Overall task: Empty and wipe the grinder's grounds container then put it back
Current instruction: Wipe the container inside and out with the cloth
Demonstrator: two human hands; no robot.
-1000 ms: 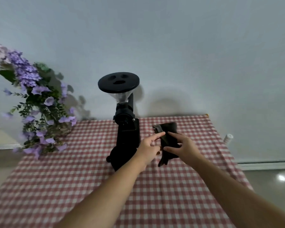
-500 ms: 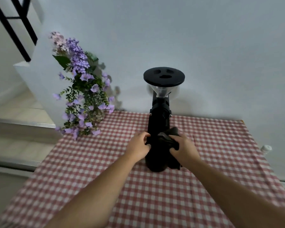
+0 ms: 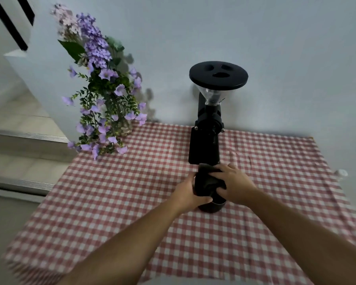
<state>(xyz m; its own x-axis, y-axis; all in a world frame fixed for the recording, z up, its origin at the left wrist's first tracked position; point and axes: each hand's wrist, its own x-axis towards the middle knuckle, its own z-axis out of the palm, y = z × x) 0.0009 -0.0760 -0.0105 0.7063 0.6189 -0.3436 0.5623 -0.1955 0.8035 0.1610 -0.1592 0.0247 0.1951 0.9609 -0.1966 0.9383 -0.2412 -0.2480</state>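
One grinder [image 3: 210, 120], one cloth [image 3: 207, 182], two hands [image 3: 233, 185].

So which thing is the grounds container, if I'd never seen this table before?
Start at the tall black grinder with the round lid, standing at the back of the checked tablecloth. Just in front of its base, both hands meet over a small dark round cup, the container. A dark cloth is pressed over it, so only its rounded lower edge shows.

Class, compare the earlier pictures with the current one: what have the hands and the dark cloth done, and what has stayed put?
Both hands moved to the grinder's base: the right hand presses the dark cloth over the grounds container, which the left hand now grips. The grinder, flowers and checked tablecloth stayed put.
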